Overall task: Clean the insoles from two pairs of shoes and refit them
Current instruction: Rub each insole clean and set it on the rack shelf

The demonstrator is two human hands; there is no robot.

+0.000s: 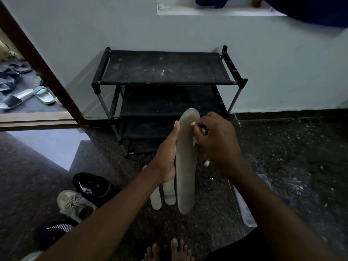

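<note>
Two spare insoles (169,193) half-hidden behind left grip (165,157), clasping grey insole (186,166) | right grip (216,142) pinches scrubber (194,142) (shoes (90,187) leftward).

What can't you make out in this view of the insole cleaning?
Head view:
- Pale cleaning item: right hand covers most; cloth or brush unclear.
- Two white insoles on the floor: left hand, holding the grey insole, hides their far ends.
- Nearest black striped shoe: left forearm covers half.
- Clear plastic tray: right forearm covers most.
</note>
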